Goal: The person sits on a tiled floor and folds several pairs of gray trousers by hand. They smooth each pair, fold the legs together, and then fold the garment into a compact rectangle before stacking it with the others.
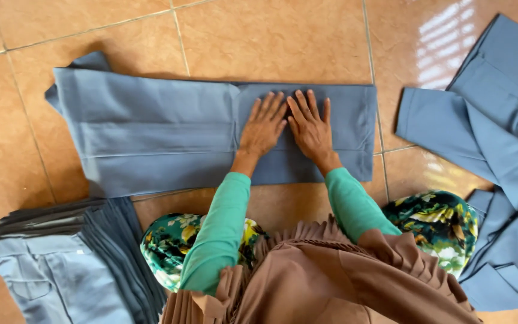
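Both hands, left and right, press flat (fingers spread, nothing grasped) on the folded trousers.

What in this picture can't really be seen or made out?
Head view:
- The cloth under the left hand and right hand: the palms cover that patch of the folded trousers.
- The stack of folded clothes: cut off by the left and bottom edges.
- The loose trousers: cut off by the right edge.
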